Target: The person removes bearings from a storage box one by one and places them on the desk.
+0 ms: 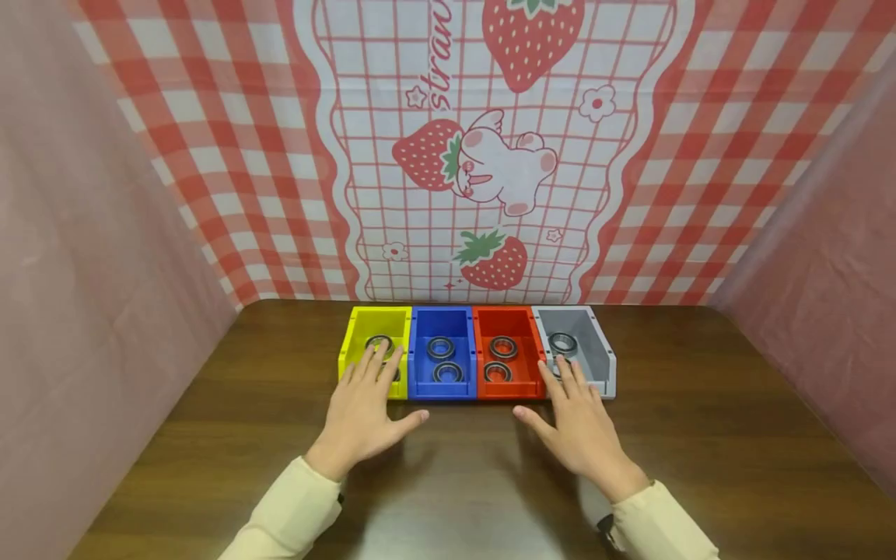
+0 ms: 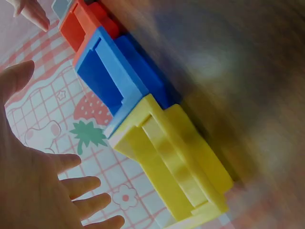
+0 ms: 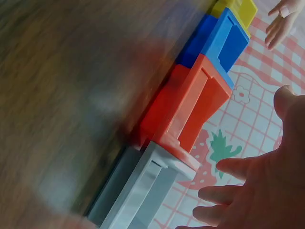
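Four bins would be several: a yellow bin, a blue bin, a red bin and a grey bin stand side by side in a row. Each has ring-shaped bearings inside; two show in the blue bin, one a front bearing, and two in the red bin, one a rear bearing. My left hand hovers at the yellow bin's front, fingers spread and straight, partly hiding its bearings. At the grey bin's front, my right hand is likewise spread, covering part of a bearing. Both hands hold nothing.
The bins stand at the back of a brown wooden table. Behind them hangs a red-checked cloth with strawberry prints. Pink cloth hangs at the left side and more at the right.
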`<action>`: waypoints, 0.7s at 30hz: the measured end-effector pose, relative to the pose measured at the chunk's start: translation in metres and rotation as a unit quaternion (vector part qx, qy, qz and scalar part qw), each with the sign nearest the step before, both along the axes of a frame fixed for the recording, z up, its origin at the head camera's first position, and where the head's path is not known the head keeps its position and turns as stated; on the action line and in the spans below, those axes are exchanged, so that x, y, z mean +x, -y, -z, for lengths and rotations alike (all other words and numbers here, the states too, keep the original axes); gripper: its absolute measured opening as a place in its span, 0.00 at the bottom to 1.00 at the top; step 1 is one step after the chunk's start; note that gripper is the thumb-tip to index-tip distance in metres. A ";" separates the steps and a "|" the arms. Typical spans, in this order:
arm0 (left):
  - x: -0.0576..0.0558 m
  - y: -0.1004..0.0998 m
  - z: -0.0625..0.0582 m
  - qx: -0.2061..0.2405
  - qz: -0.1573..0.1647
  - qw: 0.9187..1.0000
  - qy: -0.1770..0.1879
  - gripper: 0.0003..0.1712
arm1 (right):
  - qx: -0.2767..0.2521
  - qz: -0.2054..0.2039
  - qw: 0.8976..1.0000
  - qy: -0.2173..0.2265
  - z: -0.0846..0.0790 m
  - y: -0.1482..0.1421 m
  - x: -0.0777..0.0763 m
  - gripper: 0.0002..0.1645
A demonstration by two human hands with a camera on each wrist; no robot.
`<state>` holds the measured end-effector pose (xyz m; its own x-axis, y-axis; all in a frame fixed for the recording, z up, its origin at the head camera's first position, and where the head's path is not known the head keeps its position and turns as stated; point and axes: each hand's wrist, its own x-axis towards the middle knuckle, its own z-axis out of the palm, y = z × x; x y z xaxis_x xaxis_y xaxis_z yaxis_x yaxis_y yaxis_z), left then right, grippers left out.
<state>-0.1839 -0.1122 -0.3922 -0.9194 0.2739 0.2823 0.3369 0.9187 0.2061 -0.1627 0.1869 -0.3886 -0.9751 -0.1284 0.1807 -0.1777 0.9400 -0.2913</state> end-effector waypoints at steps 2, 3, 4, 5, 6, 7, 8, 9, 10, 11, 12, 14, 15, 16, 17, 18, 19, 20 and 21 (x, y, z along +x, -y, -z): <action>0.000 -0.003 -0.001 0.000 0.002 1.000 0.001 0.55 | 0.002 0.000 1.000 0.004 0.000 -0.003 0.000 0.49; 0.000 -0.004 -0.002 0.001 0.004 1.000 0.000 0.55 | 0.003 0.000 1.000 0.006 0.000 -0.004 0.001 0.49; -0.001 -0.006 -0.002 0.004 0.007 1.000 -0.001 0.55 | 0.003 0.001 1.000 0.007 0.000 -0.006 0.001 0.49; -0.001 -0.008 -0.003 0.006 0.010 1.000 -0.002 0.55 | 0.004 0.001 1.000 0.008 0.000 -0.007 0.001 0.50; -0.001 -0.009 -0.003 0.008 0.012 1.000 -0.004 0.55 | 0.006 0.002 1.000 0.010 0.000 -0.008 0.001 0.50; -0.001 -0.011 -0.004 0.010 0.015 1.000 -0.004 0.55 | 0.006 0.002 1.000 0.011 -0.001 -0.009 0.001 0.50; -0.002 -0.012 -0.004 0.011 0.017 1.000 -0.005 0.54 | 0.006 0.003 1.000 0.012 -0.001 -0.010 0.001 0.50; -0.002 -0.013 -0.005 0.010 0.019 1.000 -0.002 0.54 | 0.007 0.004 1.000 0.012 -0.002 -0.011 0.001 0.51; -0.002 -0.014 -0.005 0.009 0.020 1.000 0.001 0.53 | 0.008 0.004 1.000 0.012 -0.002 -0.012 0.001 0.50; -0.003 -0.015 -0.005 0.005 0.021 1.000 0.001 0.52 | 0.008 0.004 1.000 0.012 -0.002 -0.012 0.002 0.50; -0.004 -0.016 -0.006 0.001 0.023 1.000 0.003 0.52 | 0.008 0.005 1.000 0.012 -0.003 -0.013 0.002 0.50; -0.005 -0.019 -0.007 -0.003 0.029 1.000 0.008 0.51 | 0.010 0.005 1.000 0.010 -0.003 -0.014 0.002 0.49; -0.006 -0.021 -0.009 -0.005 0.032 0.999 0.012 0.52 | 0.010 0.005 1.000 0.009 -0.004 -0.015 0.002 0.49; -0.008 -0.023 -0.010 -0.006 0.035 0.999 0.011 0.52 | 0.010 0.004 1.000 0.009 -0.004 -0.015 0.002 0.49; -0.009 -0.024 -0.012 -0.008 0.039 0.999 0.011 0.52 | 0.011 0.003 1.000 0.010 -0.004 -0.016 0.002 0.50; -0.010 -0.026 -0.014 -0.010 0.041 0.999 0.012 0.52 | 0.012 0.002 1.000 0.010 -0.004 -0.017 0.001 0.50; -0.012 -0.028 -0.016 -0.011 0.044 0.999 0.012 0.52 | 0.012 0.001 1.000 0.010 -0.004 -0.018 0.001 0.51; -0.013 -0.030 -0.018 -0.014 0.046 0.999 0.012 0.52 | 0.013 0.000 1.000 0.011 -0.004 -0.019 0.001 0.51; -0.015 -0.032 -0.019 -0.017 0.050 0.999 0.012 0.52 | 0.014 0.000 1.000 0.011 -0.004 -0.020 0.000 0.52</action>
<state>-0.1984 -0.0798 -0.3730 -0.8937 0.3732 0.2490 0.4223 0.8872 0.1857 -0.1623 0.2065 -0.3842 -0.9789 -0.1336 0.1548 -0.1720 0.9475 -0.2697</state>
